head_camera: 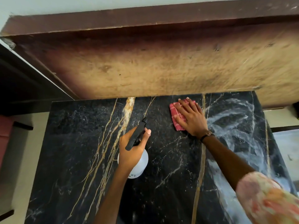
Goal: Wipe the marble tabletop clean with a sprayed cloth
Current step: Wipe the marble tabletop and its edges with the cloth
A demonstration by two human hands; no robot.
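The black marble tabletop (72, 143) with gold and white veins fills the lower view. My right hand (191, 118) lies flat, fingers spread, pressing a folded red checked cloth (175, 113) onto the marble near its far edge. My left hand (131, 149) grips a white spray bottle (139, 165) with a black trigger head (137, 135), held above the middle of the table, nozzle pointing away. Pale wet streaks (234, 120) show on the marble to the right of the cloth.
A worn wooden panel (161, 67) with a dark brown frame rises right behind the table's far edge. Pale floor (21, 159) lies to the left, with a reddish seat at the left border. A bright floor patch (288, 143) sits beyond the table's right edge.
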